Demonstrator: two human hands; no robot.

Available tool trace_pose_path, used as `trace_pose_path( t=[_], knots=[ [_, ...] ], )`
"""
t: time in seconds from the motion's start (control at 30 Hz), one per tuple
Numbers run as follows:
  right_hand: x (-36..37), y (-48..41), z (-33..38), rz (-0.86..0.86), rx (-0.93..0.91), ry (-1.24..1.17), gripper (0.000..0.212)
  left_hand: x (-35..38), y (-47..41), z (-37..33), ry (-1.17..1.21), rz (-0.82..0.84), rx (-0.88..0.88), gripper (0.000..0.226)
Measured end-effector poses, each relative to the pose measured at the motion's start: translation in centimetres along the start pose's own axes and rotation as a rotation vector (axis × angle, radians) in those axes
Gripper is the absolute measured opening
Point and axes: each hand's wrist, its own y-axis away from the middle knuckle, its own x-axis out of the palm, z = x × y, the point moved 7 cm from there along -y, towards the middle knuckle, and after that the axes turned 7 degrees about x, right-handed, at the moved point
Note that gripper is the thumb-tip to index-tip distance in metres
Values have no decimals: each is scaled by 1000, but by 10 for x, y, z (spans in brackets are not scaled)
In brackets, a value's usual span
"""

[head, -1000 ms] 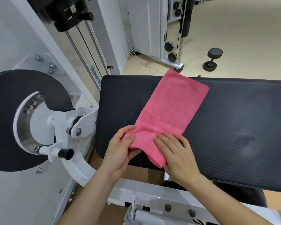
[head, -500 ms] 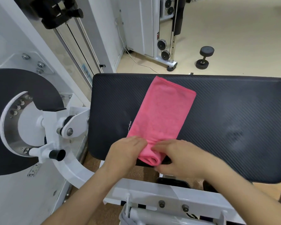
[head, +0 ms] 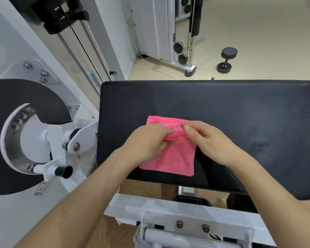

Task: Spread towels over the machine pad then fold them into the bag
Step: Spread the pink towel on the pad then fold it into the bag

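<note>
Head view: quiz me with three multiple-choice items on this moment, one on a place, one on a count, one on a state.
1. Where does the pink cloth towel lie?
A) on the black textured machine pad, near its front edge
B) on the floor
C) in a bag

2. How many black dumbbells lie on the beige floor?
A) none
B) one
C) three

3. What are the left hand and right hand doing?
A) hanging free
B) both pinching the towel's upper fold
C) lifting the dumbbell

Answers:
1 A, the towel rests on the pad.
2 B, a single dumbbell shows beyond the pad.
3 B, fingers of both hands close on a bunched ridge of the towel.
</note>
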Motion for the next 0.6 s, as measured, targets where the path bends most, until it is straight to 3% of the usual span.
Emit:
trace_pose_path(
  t=[0.07, 0.17, 0.3, 0.47, 0.6],
  knots=[
    [4, 4, 2, -26, -46, 75, 47, -1, -16, 4, 13, 10, -10, 12],
    [10, 4, -15, -263, -33, 180, 32, 1, -26, 11, 45, -21, -23, 6],
    [13, 3, -30, -481, 35, 189, 6, -1, -22, 17, 145, -140, -49, 22],
    [10, -1, -33, -507, 87, 222, 17, -5, -12, 37, 200, -307, -203, 20],
    [7, -2, -22, -521, 16, 336, 17, -4, -10, 38, 226, -313, -227, 21]
  ],
)
